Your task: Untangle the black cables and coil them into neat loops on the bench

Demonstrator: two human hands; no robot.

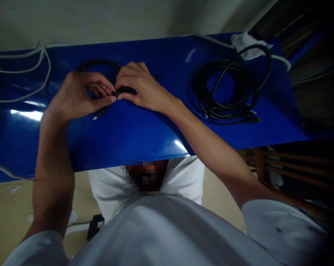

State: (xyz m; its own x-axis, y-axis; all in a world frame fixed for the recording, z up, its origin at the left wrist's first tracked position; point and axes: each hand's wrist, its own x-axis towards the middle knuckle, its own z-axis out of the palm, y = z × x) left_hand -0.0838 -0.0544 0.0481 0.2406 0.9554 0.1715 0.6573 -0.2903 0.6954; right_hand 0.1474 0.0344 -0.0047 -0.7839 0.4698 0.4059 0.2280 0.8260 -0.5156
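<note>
Both my hands meet over a coiled black cable [100, 62] on the blue table [139, 133]. My left hand [86, 92] pinches a small dark part of the cable between thumb and fingertips. Touching the same spot from the right, my right hand [136, 87] has its thumb and fingers closed on the cable. A connector [96, 116] with a metal tip points down and left below my left hand. The exact part between the fingertips is too small to make out.
A larger coil of black cable [200, 92] lies to the right, one loop raised. Behind it is a crumpled white piece [246, 43] on a white cable. White cables [49, 74] run along the left. A wooden chair [261, 164] stands at the lower right.
</note>
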